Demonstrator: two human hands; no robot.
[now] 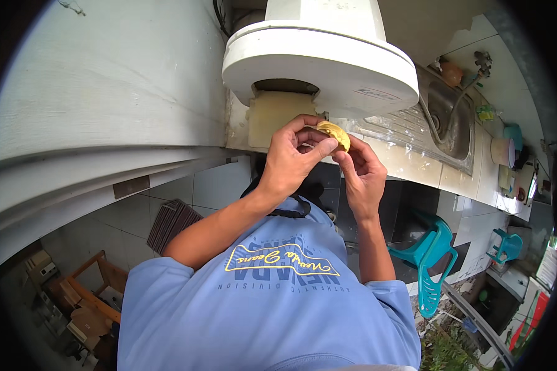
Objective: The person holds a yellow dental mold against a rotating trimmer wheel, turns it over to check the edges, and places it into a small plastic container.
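yellow piece (335,131) just on near side of white machine (315,62) — left hand (289,159) and right hand (365,178) both pinching it with fingertips. risk — soft-looking piece could tear if hands pull unevenly; slack pinch could drop it past worktop (430,167) edge near machine.

Pale wall (105,80) seen at left, wooden furniture (85,298) at lower left — light and dark floor tiles (215,185) laid below, steel sink (459,141) set in pale counter (452,180), teal chair (424,266) placed at right.

Steel sink (462,137), teal plastic chair (440,238); striped mat (172,226), brown wooden frame (91,298)
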